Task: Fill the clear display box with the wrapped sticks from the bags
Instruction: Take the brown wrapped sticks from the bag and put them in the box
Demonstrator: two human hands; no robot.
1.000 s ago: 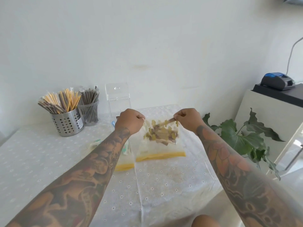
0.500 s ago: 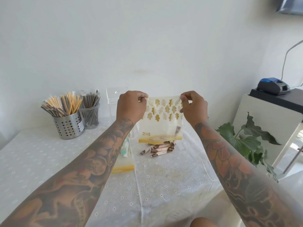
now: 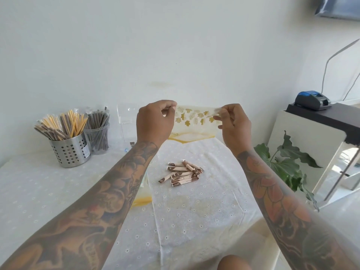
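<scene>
My left hand (image 3: 154,121) and my right hand (image 3: 232,123) each pinch a corner of a clear bag (image 3: 194,123) printed with gold leaves, held upside down in the air with its yellow zip edge hanging lowest. Under it, several brown wrapped sticks (image 3: 182,173) lie in a loose pile on the white tablecloth (image 3: 194,211). The clear display box (image 3: 126,121) stands at the back by the wall, partly hidden by my left hand. A second bag (image 3: 143,199) with a yellow edge lies under my left forearm, mostly hidden.
A perforated steel cup (image 3: 69,149) and a clear cup (image 3: 97,137), both full of long wrapped straws, stand at the back left. A leafy plant (image 3: 288,162) grows past the table's right edge. On a cabinet to the right sits a card terminal (image 3: 311,100).
The bag has been turned over and lifted higher by both hands. The sticks have dropped out of it into a pile on the tablecloth.
</scene>
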